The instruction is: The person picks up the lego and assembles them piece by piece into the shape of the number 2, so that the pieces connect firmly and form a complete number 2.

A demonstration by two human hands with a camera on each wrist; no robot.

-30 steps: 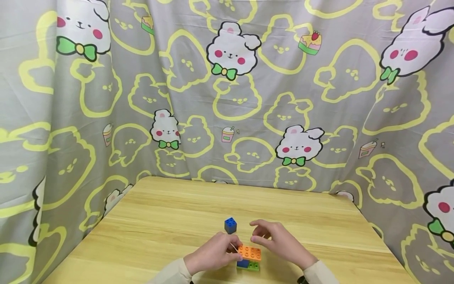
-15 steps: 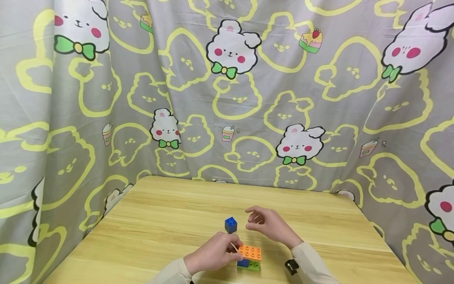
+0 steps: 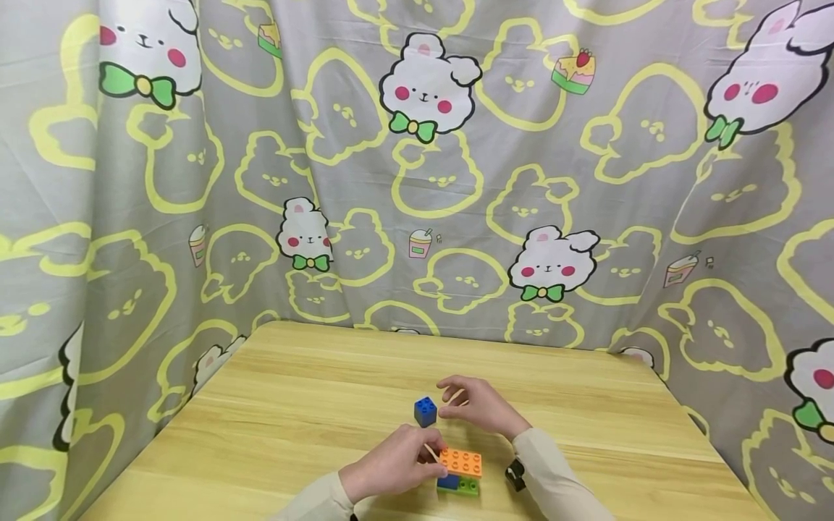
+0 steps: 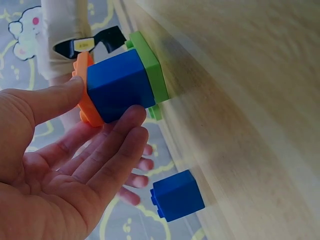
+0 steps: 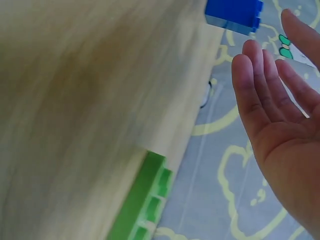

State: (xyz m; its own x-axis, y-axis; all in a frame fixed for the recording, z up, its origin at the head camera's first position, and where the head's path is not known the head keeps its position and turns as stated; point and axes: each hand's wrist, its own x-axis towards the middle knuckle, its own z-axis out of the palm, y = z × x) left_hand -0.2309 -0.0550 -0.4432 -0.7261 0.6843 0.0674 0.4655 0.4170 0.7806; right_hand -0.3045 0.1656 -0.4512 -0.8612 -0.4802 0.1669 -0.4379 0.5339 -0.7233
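Observation:
My left hand [image 3: 394, 467] holds the left end of a small stack of toy building bricks. On top of that stack is an orange brick [image 3: 461, 462], above a blue brick [image 4: 122, 85] and a flat green brick [image 4: 149, 67]. In the left wrist view the thumb presses the orange brick while the fingers lie along its other side and by the blue one. A separate blue brick [image 3: 426, 411] with studs stands upright on the table behind the stack. Just to its right hovers my right hand [image 3: 482, 407], fingers spread and slightly bent, holding nothing and apart from the brick.
The wooden table [image 3: 313, 391] extends to the back and both sides. A grey curtain [image 3: 365, 181] with yellow outlines and white cartoon heads hangs behind and around it. A black strap [image 3: 515, 475] is on the right wrist.
My right hand has moved away from beside the stack, back and to the left, up to the separate blue brick. The left hand and the stack have stayed in place.

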